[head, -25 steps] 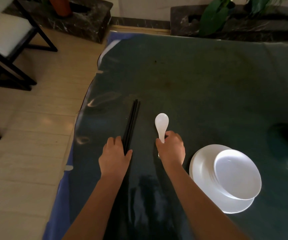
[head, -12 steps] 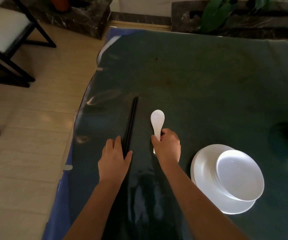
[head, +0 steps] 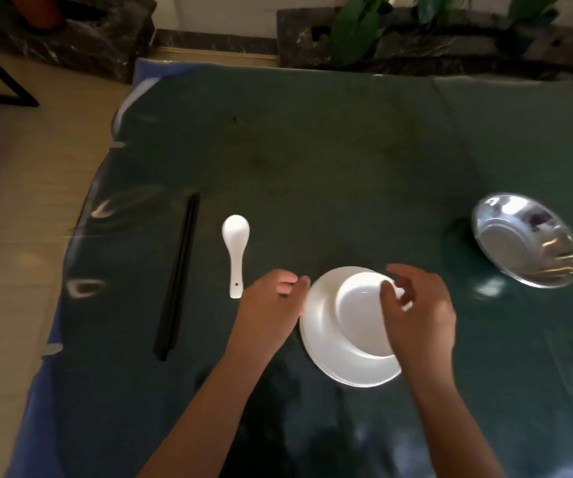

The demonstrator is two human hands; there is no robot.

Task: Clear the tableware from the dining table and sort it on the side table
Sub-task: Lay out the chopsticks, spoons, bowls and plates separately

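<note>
Now bowl [head: 360,305] on plates [head: 329,353] — between left hand [head: 271,305], right hand [head: 419,312].

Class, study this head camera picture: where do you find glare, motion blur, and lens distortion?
Head view: glare streaks along the table's glossy left edge; the metal bowl and right hand are smeared by motion blur; the table's far edge bows, as wide-angle lenses do.

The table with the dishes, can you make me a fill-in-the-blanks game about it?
1. The white spoon lies between the black chopsticks and the ____ hand.
2. The white bowl sits on a white ____.
3. The shiny metal bowl is on the person's ____ side.

Missing words: left; plate; right
</note>
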